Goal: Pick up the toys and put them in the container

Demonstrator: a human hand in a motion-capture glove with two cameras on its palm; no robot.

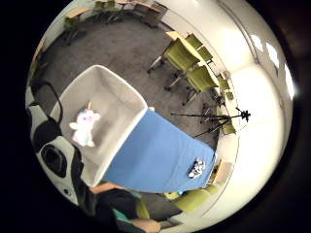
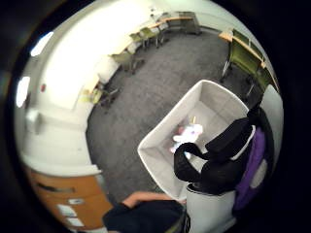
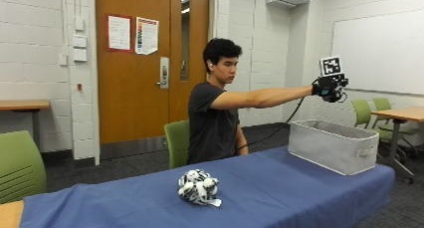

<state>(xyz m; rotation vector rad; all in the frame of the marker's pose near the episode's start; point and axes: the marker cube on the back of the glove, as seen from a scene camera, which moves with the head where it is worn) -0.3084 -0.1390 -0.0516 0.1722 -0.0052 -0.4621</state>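
The gloved right hand (image 3: 328, 87) is held high above the grey container (image 3: 333, 145) on the blue table (image 3: 265, 188); its grip cannot be told. A white unicorn toy (image 1: 84, 126) is seen inside. A zebra-striped toy (image 3: 197, 187) is left on the table, well apart.

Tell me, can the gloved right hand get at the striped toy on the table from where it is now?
Probably yes, after a long swing back. The right hand is raised above the container; the striped toy lies uncovered on the blue cloth at the other end, nothing between.
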